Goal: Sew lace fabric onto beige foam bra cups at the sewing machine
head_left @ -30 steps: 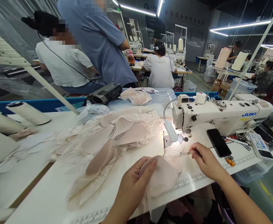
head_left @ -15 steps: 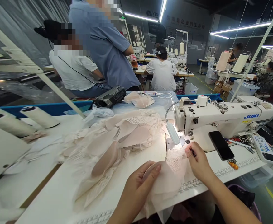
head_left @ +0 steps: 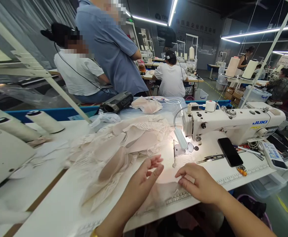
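Note:
My left hand (head_left: 145, 176) is open above the table, fingers apart and slightly bent, holding nothing. Facing it, my right hand (head_left: 199, 181) has loosely curled fingers with a gap between thumb and forefinger. Between and below the hands lies a pale, sheer fabric piece (head_left: 167, 189), blurred, at the table's front edge; my right fingertips are close to its side, and contact is unclear. A pair of thread snips (head_left: 211, 158) rests beyond my right hand, beside the white sewing machine (head_left: 228, 120). Left of my hands is a heap of beige lace bra pieces with molded cups (head_left: 141, 141).
A black phone (head_left: 230, 152), an orange-tagged item (head_left: 242, 171) and a small control box (head_left: 273, 155) lie to the right. Thread cones (head_left: 45, 121) stand at the left. A ruler strip (head_left: 253, 169) runs along the front edge. Several people sit or stand beyond the table.
My left hand has let go of the cup piece, which is lower at the table edge. The snips have left my right hand and lie on the table. My right hand has moved left.

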`<state>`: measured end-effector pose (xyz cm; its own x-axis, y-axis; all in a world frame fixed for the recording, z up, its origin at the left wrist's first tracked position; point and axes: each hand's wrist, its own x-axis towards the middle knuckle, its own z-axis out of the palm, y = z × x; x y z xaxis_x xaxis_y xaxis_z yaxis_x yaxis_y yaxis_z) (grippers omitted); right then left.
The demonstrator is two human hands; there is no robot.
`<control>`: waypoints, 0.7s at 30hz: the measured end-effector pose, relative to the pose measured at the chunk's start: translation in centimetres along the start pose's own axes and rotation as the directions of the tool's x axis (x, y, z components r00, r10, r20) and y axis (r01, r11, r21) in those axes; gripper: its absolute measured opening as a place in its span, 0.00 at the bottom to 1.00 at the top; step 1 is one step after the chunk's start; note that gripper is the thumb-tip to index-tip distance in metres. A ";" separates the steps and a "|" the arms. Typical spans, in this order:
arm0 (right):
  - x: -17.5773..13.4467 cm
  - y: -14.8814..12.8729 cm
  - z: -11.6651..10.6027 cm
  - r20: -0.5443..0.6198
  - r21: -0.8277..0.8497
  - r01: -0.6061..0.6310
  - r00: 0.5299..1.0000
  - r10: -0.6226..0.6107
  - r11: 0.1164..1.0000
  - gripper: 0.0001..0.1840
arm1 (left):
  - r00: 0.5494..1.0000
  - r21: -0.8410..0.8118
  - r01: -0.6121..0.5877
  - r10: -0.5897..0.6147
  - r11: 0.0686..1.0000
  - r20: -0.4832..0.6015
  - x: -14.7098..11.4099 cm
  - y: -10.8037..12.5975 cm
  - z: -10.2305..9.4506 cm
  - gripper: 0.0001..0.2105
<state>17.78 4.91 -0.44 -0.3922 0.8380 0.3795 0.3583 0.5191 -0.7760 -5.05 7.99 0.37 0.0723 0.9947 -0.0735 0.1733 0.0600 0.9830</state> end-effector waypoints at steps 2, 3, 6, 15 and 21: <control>0.6 -0.9 0.1 0.011 0.155 -0.104 0.995 0.103 0.982 0.06 | 0.984 0.123 -0.175 0.177 0.977 0.000 -1.2 0.5 -0.8 0.31; 0.8 -1.2 -0.1 0.032 0.218 -0.132 0.991 0.128 0.967 0.06 | 0.973 0.156 -0.230 0.223 0.961 0.056 -2.0 0.8 -1.0 0.32; 0.8 -2.0 -0.6 0.076 0.312 -0.151 0.988 0.134 0.938 0.06 | 0.947 0.209 -0.281 0.236 0.937 0.219 -4.0 1.7 -0.6 0.24; 0.3 -0.7 -4.1 0.564 0.392 -0.400 0.816 0.127 0.828 0.41 | 0.925 -0.022 -0.002 0.010 1.000 0.379 -4.9 2.2 0.6 0.25; 0.5 -2.6 -6.3 0.568 0.066 -0.219 0.811 0.144 0.973 0.24 | 0.857 0.056 -0.046 0.010 0.997 0.515 -6.4 2.8 1.8 0.32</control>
<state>22.02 5.03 4.98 -0.7471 0.6585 -0.0904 0.3791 0.3103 -0.8718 -3.27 1.65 3.33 0.5700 0.8097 -0.1395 0.2250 0.0094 0.9743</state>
